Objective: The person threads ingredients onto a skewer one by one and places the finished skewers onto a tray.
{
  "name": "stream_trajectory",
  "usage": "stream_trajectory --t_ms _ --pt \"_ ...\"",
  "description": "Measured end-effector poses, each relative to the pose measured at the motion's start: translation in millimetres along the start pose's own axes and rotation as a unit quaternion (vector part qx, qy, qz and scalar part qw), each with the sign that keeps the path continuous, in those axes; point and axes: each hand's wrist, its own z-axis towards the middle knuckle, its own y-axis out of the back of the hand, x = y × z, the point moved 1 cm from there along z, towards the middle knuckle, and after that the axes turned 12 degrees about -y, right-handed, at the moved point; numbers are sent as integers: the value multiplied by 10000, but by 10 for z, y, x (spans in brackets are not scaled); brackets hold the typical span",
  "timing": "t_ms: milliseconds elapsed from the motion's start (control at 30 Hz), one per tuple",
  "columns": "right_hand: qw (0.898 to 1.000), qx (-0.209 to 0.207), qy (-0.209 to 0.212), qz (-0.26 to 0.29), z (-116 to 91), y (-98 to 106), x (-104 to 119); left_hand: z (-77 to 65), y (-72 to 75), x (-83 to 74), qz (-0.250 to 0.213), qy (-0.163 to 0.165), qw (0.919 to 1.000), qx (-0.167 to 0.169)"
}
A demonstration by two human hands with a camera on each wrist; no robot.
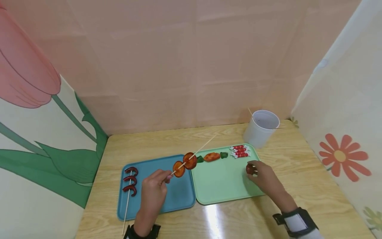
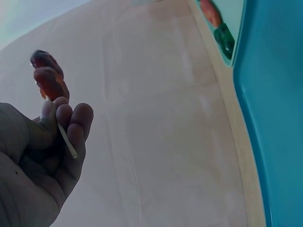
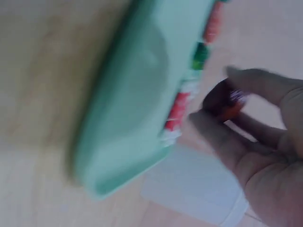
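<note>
My left hand (image 1: 153,192) pinches a thin wooden skewer (image 1: 206,143) near its lower end, above the blue tray. Two round orange-brown slices (image 1: 189,161) are threaded on that skewer; in the left wrist view its blunt end pokes out past the fingers. Over the right part of the green tray (image 1: 223,186), my right hand (image 1: 266,179) pinches a small dark reddish-brown piece (image 3: 223,101) between thumb and fingertips. Its full shape is partly hidden by the fingers. An orange piece (image 1: 212,157) and dark green pieces (image 1: 223,155) lie along the green tray's far side.
Several red-and-white wrapped sticks (image 1: 240,151) lie in the green tray's far right corner. Behind it stands a white cup (image 1: 259,134) with thin sticks inside. The blue tray (image 1: 179,199) holds a skewer (image 1: 126,207) with three curled brown sausages (image 1: 130,179), its end overhanging the near rim.
</note>
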Motion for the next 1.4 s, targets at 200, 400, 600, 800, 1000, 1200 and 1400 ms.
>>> stream_trajectory --t_ms 200,400,600,800,1000,1200,1400 --pt "9868 141 55 1611 50 180 376 -17 -18 -17 63 65 9998 164" --pt "9365 748 422 3399 63 412 828 -45 -55 1 3 5 9999 169" --pt "8390 1446 1258 5093 45 595 1175 -77 -87 2 55 -202 9997 154" --pt "7622 1894 1841 5910 52 654 1340 -73 -93 -8 100 -357 9992 164" --pt "7621 1867 1789 5935 54 641 1378 -64 -92 -13 95 -422 9989 158" --pt "7636 1866 1774 5921 40 624 1410 -51 -86 -23 103 -473 9987 142" --pt "7807 1779 1500 5800 17 620 1454 -37 -80 -43 -23 -398 9991 164"
